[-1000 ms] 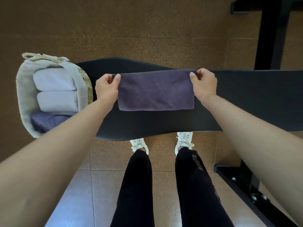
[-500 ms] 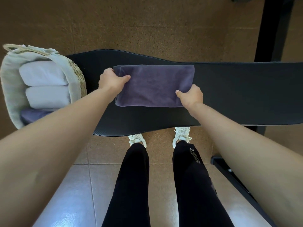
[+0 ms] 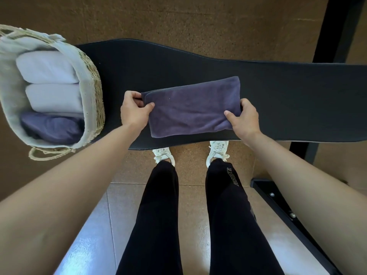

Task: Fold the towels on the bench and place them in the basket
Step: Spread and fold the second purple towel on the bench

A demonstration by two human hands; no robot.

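A folded dark purple towel (image 3: 190,108) lies slightly tilted on the black bench (image 3: 297,100). My left hand (image 3: 134,111) pinches its left end, thumb on top. At its right end my right hand (image 3: 245,120) grips the near corner. A woven basket (image 3: 95,92) with a pale cloth liner stands at the bench's left end. Inside it lie two folded white towels (image 3: 49,80) and one folded purple towel (image 3: 51,128), side by side.
My legs and white shoes (image 3: 217,151) stand close against the bench's near edge. A black metal frame post (image 3: 333,28) rises at the back right, and a black base bar (image 3: 288,211) runs across the floor at the lower right.
The towel has been folded once more and now sits nearer the bench's front edge, tilted. My right hand came from the far corner to the near right end; my left stayed on the left end.
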